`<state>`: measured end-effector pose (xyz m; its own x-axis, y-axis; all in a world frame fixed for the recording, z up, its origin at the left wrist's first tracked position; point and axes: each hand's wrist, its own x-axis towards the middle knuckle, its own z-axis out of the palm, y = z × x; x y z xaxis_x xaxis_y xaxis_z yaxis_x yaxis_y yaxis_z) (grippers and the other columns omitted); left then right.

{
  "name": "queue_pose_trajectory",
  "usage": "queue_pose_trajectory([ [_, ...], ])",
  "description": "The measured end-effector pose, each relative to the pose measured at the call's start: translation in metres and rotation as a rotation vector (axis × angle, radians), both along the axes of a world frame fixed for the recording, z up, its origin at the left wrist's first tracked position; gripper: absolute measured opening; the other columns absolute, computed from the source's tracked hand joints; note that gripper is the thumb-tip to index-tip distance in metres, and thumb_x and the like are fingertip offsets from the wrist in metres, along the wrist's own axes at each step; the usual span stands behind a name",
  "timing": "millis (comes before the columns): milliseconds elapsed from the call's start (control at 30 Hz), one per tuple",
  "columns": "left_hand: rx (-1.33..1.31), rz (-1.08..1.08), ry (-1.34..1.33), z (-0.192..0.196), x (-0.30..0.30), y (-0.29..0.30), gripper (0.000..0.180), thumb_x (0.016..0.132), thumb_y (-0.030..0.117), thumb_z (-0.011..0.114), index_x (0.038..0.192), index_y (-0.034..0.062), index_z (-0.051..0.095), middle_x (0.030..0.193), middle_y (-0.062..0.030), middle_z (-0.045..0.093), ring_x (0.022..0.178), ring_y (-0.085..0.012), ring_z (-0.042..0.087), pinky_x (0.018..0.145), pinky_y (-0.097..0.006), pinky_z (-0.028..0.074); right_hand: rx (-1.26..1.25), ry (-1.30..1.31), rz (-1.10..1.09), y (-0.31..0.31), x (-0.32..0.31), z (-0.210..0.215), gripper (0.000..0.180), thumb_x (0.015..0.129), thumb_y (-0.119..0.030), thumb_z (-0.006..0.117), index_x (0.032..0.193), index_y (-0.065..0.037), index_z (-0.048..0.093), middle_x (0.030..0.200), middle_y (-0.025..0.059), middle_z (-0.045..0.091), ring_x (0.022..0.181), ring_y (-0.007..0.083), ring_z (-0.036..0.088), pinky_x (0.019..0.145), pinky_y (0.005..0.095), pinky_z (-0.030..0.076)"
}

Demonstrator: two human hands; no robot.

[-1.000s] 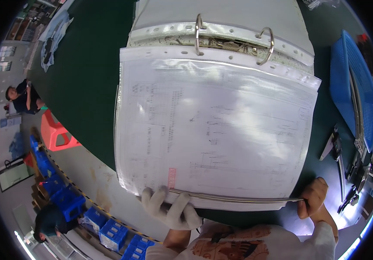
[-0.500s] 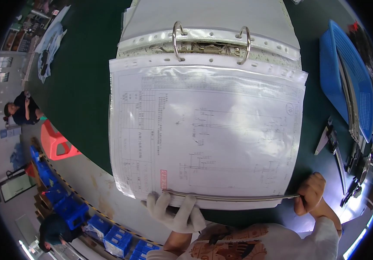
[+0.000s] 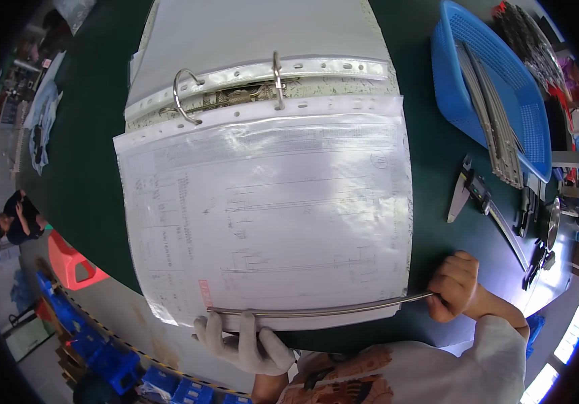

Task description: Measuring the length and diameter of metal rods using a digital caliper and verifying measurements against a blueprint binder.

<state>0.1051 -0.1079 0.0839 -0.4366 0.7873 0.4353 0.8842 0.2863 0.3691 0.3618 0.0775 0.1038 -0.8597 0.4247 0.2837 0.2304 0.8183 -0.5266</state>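
Observation:
A thin, long metal rod (image 3: 330,310) lies crosswise over the lower edge of a plastic-sleeved drawing (image 3: 289,222) in an open ring binder. My left hand (image 3: 245,343), in a whitish glove, has its fingertips curled on the rod's left part. At the other end, my bare right hand (image 3: 454,286) makes a fist around the rod's tip, just past the sheet's right edge. Two metal rings (image 3: 278,77) pass through the punched sleeves. A digital caliper (image 3: 483,195) rests on the green table, beyond my right hand.
Several metal strips (image 3: 488,114) lean in a blue plastic basket (image 3: 445,81) at the far right. Bagged parts (image 3: 528,44) lie behind it. To the left stand a red stool (image 3: 70,259) and blue bins (image 3: 94,343); a person (image 3: 19,219) is farther off.
The whole view has shifted, so binder, basket and caliper appear farther left. Both hands keep their hold on the rod, which stays along the sheet's lower edge.

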Motion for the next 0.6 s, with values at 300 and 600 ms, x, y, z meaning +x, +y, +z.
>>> queue_pose_trajectory([
  [300, -0.096, -0.058, 0.016, 0.015, 0.014, 0.01, 0.038, 0.08, 0.012, 0.039, 0.112, 0.0023, 0.057, 0.129, -0.0258, 0.037, 0.124, -0.0422, 0.03, 0.104, -0.062, 0.016, -0.022, 0.019, -0.005, 0.002, -0.009, 0.002, 0.011, 0.061, -0.016, 0.059, 0.065, -0.007, 0.053, 0.057, 0.0032, 0.041, 0.044, 0.0178, 0.04, 0.04, 0.031, 0.027],
  [600, -0.264, -0.233, 0.016, 0.031, 0.037, 0.03, 0.037, 0.071, 0.017, 0.052, 0.105, 0.009, 0.064, 0.122, -0.0164, 0.047, 0.117, -0.0418, 0.036, 0.097, -0.058, 0.023, -0.002, 0.048, -0.037, 0.0, -0.011, -0.003, 0.013, 0.056, -0.013, 0.061, 0.066, -0.008, 0.054, 0.059, 0.0025, 0.041, 0.046, 0.0168, 0.041, 0.041, 0.0303, 0.028],
])
